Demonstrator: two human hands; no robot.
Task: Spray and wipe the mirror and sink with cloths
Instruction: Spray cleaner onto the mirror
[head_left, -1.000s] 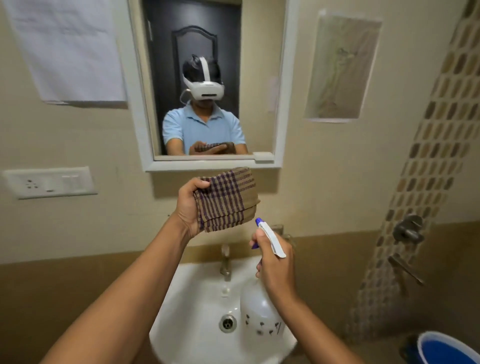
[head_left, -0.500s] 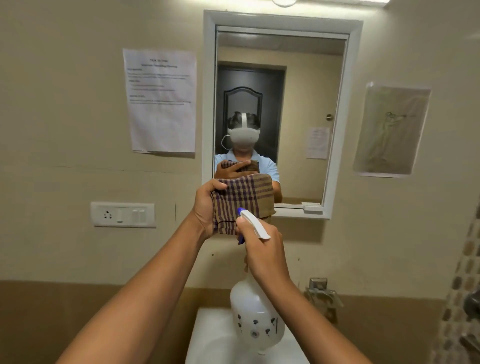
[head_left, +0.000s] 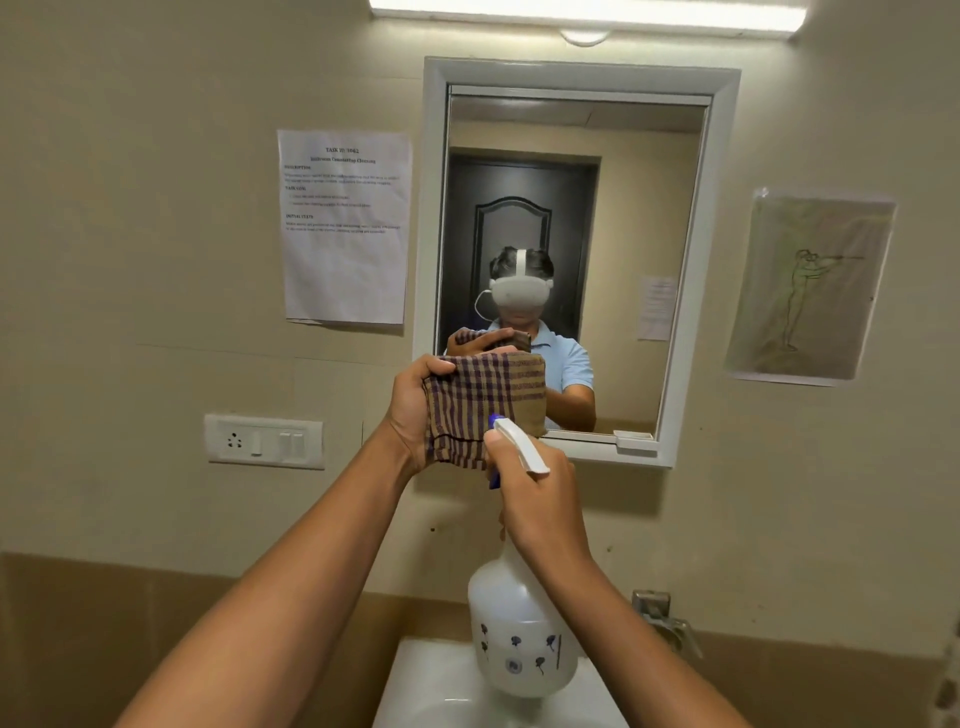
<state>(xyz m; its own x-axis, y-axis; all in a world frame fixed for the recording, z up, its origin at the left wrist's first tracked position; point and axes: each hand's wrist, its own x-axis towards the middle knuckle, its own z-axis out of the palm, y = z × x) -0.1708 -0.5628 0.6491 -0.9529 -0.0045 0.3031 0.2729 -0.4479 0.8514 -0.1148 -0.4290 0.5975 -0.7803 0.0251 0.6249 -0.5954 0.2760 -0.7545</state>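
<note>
View has tilted up since a second ago: sink (head_left: 441, 691) now only a sliver at bottom centre, white-framed mirror (head_left: 576, 249) fills upper centre, printed sheet (head_left: 345, 226) and switch plate (head_left: 264, 441) at left. Left hand (head_left: 413, 410) clamped on folded checked cloth (head_left: 485, 405) at centre, raised to the mirror's lower edge; right hand (head_left: 540, 499) just right, wrapped round spray bottle (head_left: 522, 634) neck, nozzle at the cloth. Likely wetting cloth; mirror wipe not started.
</note>
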